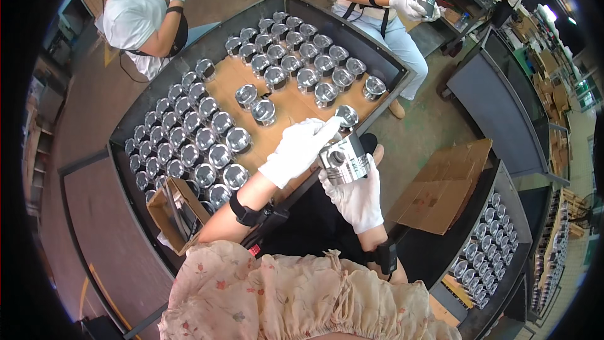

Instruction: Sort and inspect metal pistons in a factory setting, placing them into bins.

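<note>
A shiny metal piston (345, 162) is held tilted in front of me, its grooved end toward my body and a dark patch on its side. My right hand (356, 203), in a white glove, cups it from below with the fingers wrapped round it. My left hand (301, 149), also gloved, reaches over from the left. Its fingers are bent together at the piston's upper left edge; the thumb is mostly hidden. Just beyond those fingertips another piston (346, 115) stands near the edge of the dark metal-walled table (385, 108).
Rows of pistons (179, 133) stand on cardboard (286, 97) in the table. An open carton (165, 213) is at its near left corner. To my right are a flattened cardboard sheet (440, 189) and a bin of pistons (484, 249). Two gloved people work across the table.
</note>
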`<control>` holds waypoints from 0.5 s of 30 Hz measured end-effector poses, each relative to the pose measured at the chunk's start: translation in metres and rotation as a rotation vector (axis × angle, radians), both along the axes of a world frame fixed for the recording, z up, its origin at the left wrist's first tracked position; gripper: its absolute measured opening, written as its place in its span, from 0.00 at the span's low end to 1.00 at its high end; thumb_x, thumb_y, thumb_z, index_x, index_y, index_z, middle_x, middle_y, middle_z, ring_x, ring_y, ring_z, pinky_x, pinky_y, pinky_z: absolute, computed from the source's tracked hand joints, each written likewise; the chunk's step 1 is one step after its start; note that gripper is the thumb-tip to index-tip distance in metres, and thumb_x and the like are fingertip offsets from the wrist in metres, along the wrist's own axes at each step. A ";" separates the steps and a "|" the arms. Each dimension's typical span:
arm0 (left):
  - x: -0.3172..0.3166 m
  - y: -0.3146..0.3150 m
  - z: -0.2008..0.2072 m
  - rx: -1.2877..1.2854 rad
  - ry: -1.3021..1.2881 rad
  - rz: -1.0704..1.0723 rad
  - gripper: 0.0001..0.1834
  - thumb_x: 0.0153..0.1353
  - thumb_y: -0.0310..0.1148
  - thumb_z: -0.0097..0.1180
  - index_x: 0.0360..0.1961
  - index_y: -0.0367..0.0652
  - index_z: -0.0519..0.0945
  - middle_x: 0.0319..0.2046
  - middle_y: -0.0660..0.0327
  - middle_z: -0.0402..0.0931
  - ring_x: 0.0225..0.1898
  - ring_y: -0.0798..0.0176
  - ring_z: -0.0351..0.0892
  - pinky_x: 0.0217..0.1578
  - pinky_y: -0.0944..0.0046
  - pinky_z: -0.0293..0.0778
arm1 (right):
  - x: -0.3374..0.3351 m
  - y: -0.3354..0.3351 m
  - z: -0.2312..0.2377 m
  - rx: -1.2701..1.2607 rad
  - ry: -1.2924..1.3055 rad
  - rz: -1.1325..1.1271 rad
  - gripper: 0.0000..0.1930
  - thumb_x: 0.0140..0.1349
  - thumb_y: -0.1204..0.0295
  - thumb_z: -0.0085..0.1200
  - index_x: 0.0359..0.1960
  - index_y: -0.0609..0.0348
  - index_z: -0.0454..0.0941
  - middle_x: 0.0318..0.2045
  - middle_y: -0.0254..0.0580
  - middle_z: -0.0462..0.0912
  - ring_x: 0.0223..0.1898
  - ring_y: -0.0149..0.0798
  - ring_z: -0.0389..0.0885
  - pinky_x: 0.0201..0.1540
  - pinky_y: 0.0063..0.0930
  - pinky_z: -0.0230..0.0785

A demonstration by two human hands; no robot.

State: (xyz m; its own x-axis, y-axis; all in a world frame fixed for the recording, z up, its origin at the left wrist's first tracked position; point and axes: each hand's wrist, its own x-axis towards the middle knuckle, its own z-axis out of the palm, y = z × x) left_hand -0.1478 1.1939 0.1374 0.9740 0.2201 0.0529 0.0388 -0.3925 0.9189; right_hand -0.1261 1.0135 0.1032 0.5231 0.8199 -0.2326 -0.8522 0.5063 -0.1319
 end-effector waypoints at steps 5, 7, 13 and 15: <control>0.001 -0.011 -0.018 -0.228 0.023 0.049 0.19 0.66 0.45 0.56 0.43 0.37 0.83 0.37 0.62 0.80 0.39 0.72 0.74 0.44 0.69 0.69 | -0.003 -0.001 -0.031 -0.601 -0.860 -0.348 0.38 0.59 0.72 0.62 0.68 0.59 0.53 0.60 0.45 0.68 0.60 0.40 0.71 0.59 0.35 0.69; -0.004 -0.013 -0.009 -0.290 0.113 0.069 0.17 0.65 0.42 0.58 0.44 0.37 0.82 0.40 0.64 0.78 0.41 0.73 0.73 0.45 0.70 0.68 | -0.004 -0.001 -0.021 -0.649 -1.050 -0.396 0.40 0.56 0.75 0.64 0.68 0.59 0.53 0.60 0.44 0.68 0.61 0.38 0.69 0.62 0.33 0.64; -0.009 -0.009 -0.013 -0.618 0.050 0.124 0.16 0.65 0.38 0.59 0.45 0.36 0.82 0.42 0.64 0.76 0.45 0.72 0.73 0.49 0.70 0.67 | -0.008 0.007 0.008 -0.194 -0.335 -0.037 0.41 0.65 0.40 0.46 0.68 0.59 0.53 0.60 0.52 0.68 0.59 0.46 0.72 0.62 0.39 0.67; -0.013 -0.008 -0.009 -0.606 0.010 0.099 0.16 0.65 0.37 0.58 0.47 0.35 0.80 0.42 0.63 0.76 0.46 0.71 0.73 0.50 0.69 0.68 | -0.008 0.003 0.002 -0.175 -0.253 0.096 0.47 0.63 0.30 0.30 0.67 0.64 0.55 0.58 0.57 0.70 0.55 0.51 0.76 0.60 0.44 0.70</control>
